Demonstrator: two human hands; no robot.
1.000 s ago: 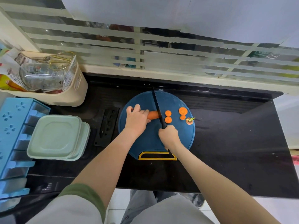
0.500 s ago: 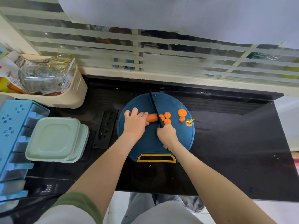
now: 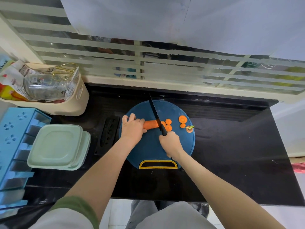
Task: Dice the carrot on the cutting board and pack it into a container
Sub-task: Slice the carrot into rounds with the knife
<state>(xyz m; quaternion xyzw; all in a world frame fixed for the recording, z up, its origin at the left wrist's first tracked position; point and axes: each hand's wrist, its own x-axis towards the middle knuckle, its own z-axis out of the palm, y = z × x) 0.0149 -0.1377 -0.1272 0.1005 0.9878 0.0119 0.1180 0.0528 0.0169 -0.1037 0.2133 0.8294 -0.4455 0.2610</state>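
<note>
An orange carrot lies across the round blue cutting board. My left hand grips its left end and holds it down. My right hand grips the handle of a black knife, whose blade crosses the carrot's right end. Several cut carrot rounds lie just right of the blade, with more rounds and the stem end further right. Pale green lidded containers are stacked on the counter to the left.
A black knife sheath lies between the board and the containers. A cream basket holding a glass jar, packets and gold scissors sits at the back left. A blue drawer rack stands at the far left. Black counter stretches right.
The knife has shifted left along the carrot and cut another round off its right end. More of the carrot now shows beyond my left hand.
</note>
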